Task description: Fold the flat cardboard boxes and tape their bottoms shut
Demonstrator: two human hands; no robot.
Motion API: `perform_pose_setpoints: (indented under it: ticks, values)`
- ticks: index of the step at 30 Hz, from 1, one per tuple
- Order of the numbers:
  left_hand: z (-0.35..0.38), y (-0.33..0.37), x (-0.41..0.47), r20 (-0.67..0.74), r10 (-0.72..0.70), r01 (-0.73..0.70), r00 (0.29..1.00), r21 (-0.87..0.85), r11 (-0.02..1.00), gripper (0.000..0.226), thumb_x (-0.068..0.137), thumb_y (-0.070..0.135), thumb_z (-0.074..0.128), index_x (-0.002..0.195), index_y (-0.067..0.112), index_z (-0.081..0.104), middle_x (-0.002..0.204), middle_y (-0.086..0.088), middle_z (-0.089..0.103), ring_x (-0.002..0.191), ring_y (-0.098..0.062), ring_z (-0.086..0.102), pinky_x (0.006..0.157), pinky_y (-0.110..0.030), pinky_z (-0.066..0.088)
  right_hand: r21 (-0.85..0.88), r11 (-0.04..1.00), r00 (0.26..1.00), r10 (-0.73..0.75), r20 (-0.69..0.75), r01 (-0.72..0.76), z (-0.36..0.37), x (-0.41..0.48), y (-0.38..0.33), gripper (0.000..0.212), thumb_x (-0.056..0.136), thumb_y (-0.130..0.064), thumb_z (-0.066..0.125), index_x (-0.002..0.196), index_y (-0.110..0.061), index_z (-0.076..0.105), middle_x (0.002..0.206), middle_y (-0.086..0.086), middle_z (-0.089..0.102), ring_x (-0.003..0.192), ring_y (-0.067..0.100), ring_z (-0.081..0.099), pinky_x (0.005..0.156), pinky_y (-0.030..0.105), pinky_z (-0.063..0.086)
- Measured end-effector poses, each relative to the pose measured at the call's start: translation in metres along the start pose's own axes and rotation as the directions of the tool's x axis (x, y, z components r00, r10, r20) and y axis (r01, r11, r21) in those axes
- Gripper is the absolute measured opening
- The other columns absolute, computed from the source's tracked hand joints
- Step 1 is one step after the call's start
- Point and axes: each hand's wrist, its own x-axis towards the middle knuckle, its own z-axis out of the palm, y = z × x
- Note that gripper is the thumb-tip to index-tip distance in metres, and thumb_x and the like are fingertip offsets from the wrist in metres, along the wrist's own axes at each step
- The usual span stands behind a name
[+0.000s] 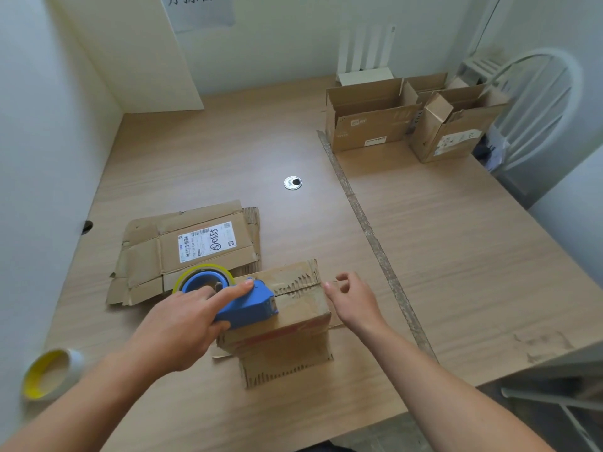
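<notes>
Our left hand (pixel 182 321) grips the blue plastic tape dispenser (pixel 249 305), which points right along the brown cardboard box (pixel 293 316); our relaxed right hand (pixel 355 303) touches the box's right edge.

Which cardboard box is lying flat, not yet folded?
The labelled flat box beside the tape dispenser; the box under it and two open boxes far right stand folded.
</notes>
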Motion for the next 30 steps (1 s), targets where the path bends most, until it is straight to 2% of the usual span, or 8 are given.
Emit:
perform_pose_setpoints:
  ticks: [3, 7, 9, 15, 19, 23, 27, 30]
  values:
    - [-0.002, 0.0, 0.0, -0.003, 0.013, -0.013, 1.0, -0.006, 1.0, 0.079, 0.1, 0.05, 0.041, 0.114, 0.076, -0.032, 0.102, 0.013, 0.05, 0.086, -0.014, 0.053, 0.069, -0.026, 0.038, -0.01, 0.91, 0.909, -0.416, -0.019, 0.415, -0.011, -0.01, -0.004, 0.043, 0.094, -0.041, 0.06, 0.134, -0.027, 0.054, 0.131, -0.005, 0.049, 0.125, 0.012, 0.046, 0.106, 0.03, 0.039]
    - [-0.004, 0.0, -0.001, -0.001, 0.014, -0.014, 1.0, 0.003, 1.0, 0.074, 0.1, 0.051, 0.038, 0.118, 0.075, -0.029, 0.106, 0.014, 0.049, 0.089, -0.012, 0.053, 0.074, -0.026, 0.043, -0.178, 0.748, 0.741, -0.539, 0.4, 0.64, -0.019, 0.002, -0.013, 0.083, 0.08, -0.065, 0.065, 0.15, -0.047, 0.024, 0.162, -0.017, 0.014, 0.15, 0.006, 0.002, 0.119, 0.029, 0.009]
    - [-0.003, -0.001, -0.001, -0.007, 0.013, -0.013, 1.0, -0.014, 1.0, 0.076, 0.1, 0.05, 0.04, 0.117, 0.076, -0.029, 0.105, 0.014, 0.05, 0.088, -0.013, 0.053, 0.072, -0.026, 0.041, -0.209, 0.714, 0.708, -0.522, 0.476, 0.668, -0.015, 0.011, -0.013, 0.084, 0.083, -0.059, 0.07, 0.152, -0.044, 0.024, 0.159, -0.026, 0.01, 0.15, 0.002, -0.006, 0.12, 0.029, 0.007]
    - [-0.005, -0.003, -0.001, -0.027, 0.024, -0.025, 0.999, -0.044, 0.999, 0.083, 0.097, 0.05, 0.047, 0.116, 0.08, -0.028, 0.099, 0.013, 0.051, 0.082, -0.014, 0.054, 0.061, -0.025, 0.034, -0.142, 0.748, 0.728, -0.554, 0.403, 0.648, -0.003, 0.016, -0.002, 0.063, 0.093, -0.049, 0.062, 0.147, -0.046, 0.03, 0.153, -0.03, 0.018, 0.149, 0.001, -0.001, 0.123, 0.035, 0.011]
    - [-0.02, -0.011, 0.0, -0.019, 0.037, -0.038, 0.999, -0.045, 0.998, 0.073, 0.092, 0.054, 0.043, 0.121, 0.081, -0.019, 0.102, 0.015, 0.055, 0.082, -0.013, 0.055, 0.064, -0.026, 0.043, -0.156, 0.741, 0.73, -0.561, 0.391, 0.653, -0.002, 0.013, -0.001, 0.059, 0.088, -0.068, 0.046, 0.138, -0.069, 0.016, 0.149, -0.045, 0.008, 0.149, -0.002, -0.003, 0.123, 0.045, 0.015]
    - [-0.038, -0.023, -0.001, 0.064, 0.012, -0.009, 0.998, -0.054, 0.998, 0.065, 0.079, 0.057, 0.031, 0.133, 0.077, 0.0, 0.124, 0.022, 0.057, 0.092, -0.009, 0.055, 0.074, -0.027, 0.047, -0.178, 0.721, 0.727, -0.585, 0.361, 0.669, 0.001, 0.013, 0.0, 0.056, 0.085, -0.081, 0.035, 0.136, -0.073, 0.015, 0.148, -0.048, 0.007, 0.15, -0.001, -0.002, 0.121, 0.05, 0.018]
    - [-0.047, -0.038, 0.0, 0.184, -0.035, 0.068, 0.982, -0.177, 0.982, 0.061, 0.075, 0.053, 0.04, 0.123, 0.081, 0.017, 0.097, 0.017, 0.063, 0.075, -0.005, 0.056, 0.062, -0.023, 0.045, -0.203, 0.717, 0.728, -0.57, 0.381, 0.667, 0.001, 0.014, 0.0, 0.05, 0.086, -0.08, 0.034, 0.134, -0.075, 0.02, 0.151, -0.046, 0.006, 0.15, -0.002, -0.003, 0.122, 0.048, 0.016]
    - [-0.051, -0.052, 0.002, 0.24, -0.041, 0.115, 0.97, -0.303, 0.946, 0.059, 0.068, 0.056, 0.043, 0.119, 0.082, 0.027, 0.097, 0.016, 0.066, 0.077, -0.006, 0.061, 0.069, -0.031, 0.053, -0.246, 0.711, 0.736, -0.54, 0.409, 0.659, 0.0, 0.015, 0.0, 0.045, 0.088, -0.074, 0.035, 0.131, -0.075, 0.024, 0.153, -0.043, 0.006, 0.149, -0.003, -0.004, 0.123, 0.046, 0.014]
